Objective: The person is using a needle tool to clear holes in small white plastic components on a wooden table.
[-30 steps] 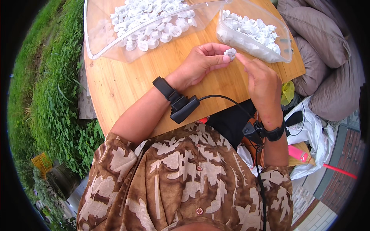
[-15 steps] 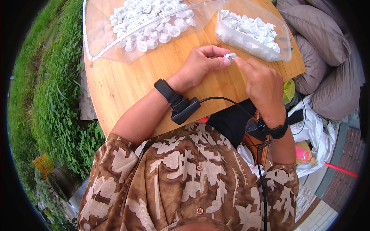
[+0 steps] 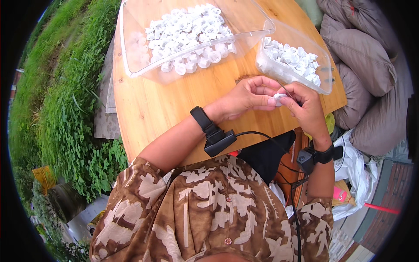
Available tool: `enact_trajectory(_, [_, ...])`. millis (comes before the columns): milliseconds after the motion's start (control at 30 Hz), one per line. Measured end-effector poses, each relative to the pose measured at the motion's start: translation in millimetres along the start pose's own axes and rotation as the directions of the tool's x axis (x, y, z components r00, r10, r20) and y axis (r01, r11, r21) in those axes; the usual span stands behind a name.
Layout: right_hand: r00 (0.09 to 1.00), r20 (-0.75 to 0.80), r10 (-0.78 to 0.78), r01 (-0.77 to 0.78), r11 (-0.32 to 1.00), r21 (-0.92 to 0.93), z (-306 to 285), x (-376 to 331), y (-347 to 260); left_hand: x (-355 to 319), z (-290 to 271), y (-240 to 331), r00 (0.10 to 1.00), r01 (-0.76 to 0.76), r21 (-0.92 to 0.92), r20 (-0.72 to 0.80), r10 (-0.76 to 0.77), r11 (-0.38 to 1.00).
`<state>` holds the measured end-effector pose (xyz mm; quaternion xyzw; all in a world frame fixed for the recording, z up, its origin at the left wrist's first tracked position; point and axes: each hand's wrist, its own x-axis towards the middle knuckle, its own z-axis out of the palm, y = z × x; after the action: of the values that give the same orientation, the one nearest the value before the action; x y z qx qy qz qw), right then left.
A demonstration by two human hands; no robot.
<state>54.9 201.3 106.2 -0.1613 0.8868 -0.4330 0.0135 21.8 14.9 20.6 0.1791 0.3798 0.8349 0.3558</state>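
Observation:
Between my two hands, over the wooden table (image 3: 144,109), is a small white plastic piece (image 3: 279,98). My left hand (image 3: 249,99) pinches it from the left between thumb and fingers. From the other side, the thumb and fingers of my right hand (image 3: 307,105) close on the same piece. A thin dark line runs by the right fingers; I cannot make out what it is. Beyond the left hand, a large clear plastic bin (image 3: 131,65) holds many similar white pieces (image 3: 187,37). Just behind the right hand, a smaller clear bin (image 3: 324,65) holds more.
Each wrist wears a black strap with a device (image 3: 218,142), and cables hang toward my lap. Stuffed grey-brown bags (image 3: 358,61) crowd the table's right side. White plastic bags (image 3: 355,187) lie at lower right. Grass and leafy plants (image 3: 65,126) border the left.
The right hand's fingers have turned and closed on the white piece, where one finger was stretched toward it. Both hands sit lower and farther right in the picture; the view has shifted too.

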Motion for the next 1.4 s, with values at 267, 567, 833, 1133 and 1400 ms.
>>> enact_trajectory(267, [0.971, -0.021, -0.237, 0.236, 0.949, 0.209, -43, 136, -63, -2, -5, 4, 0.997, 0.028, -0.043, -0.069, -0.031, 0.999])
enact_trajectory(567, [0.999, 0.025, 0.03, -0.006, 0.748, -0.664, -77, 142, 22, 0, -9, 1, 0.992, 0.019, -0.045, -0.128, -0.024, 0.999])
enact_trajectory(833, [0.999, 0.038, 0.025, 0.014, 0.627, -0.779, -56, 118, 85, -1, -13, -2, 0.99, 0.021, -0.041, -0.142, -0.027, 0.999])
enact_trajectory(1133, [0.97, -0.071, 0.233, -0.228, 0.971, 0.066, -77, 78, 37, -3, -8, 0, 0.978, -0.06, -0.02, -0.2, 0.055, 0.998])
enact_trajectory(1400, [0.985, 0.075, 0.156, -0.17, 0.957, 0.235, -5, 28, 11, -4, 0, 8, 0.986, -0.079, -0.074, -0.153, 0.067, 0.994])
